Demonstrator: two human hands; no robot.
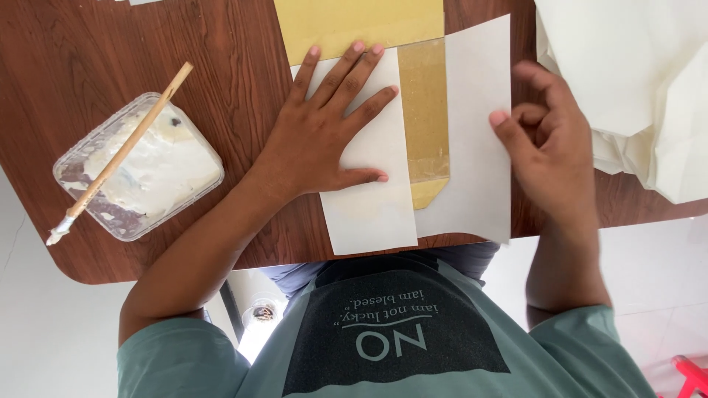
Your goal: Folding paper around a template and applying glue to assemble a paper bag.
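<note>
On the wooden table (243, 66), the left paper flap (372, 184) is pressed flat under the left hand (324, 136), fingers spread; the right paper flap (476, 125) is touched by the right hand (549, 147), fingers curled, nothing clamped.

Left hand (328, 136): flat, palm down, fingers spread and extended away from the body, thumb out to the side; forearm bare, angled in from lower left. Right hand (546, 147): raised, slightly blurred, fingers loosely curled inward, thumb tip forward; forearm bare, short green sleeves on both arms
</note>
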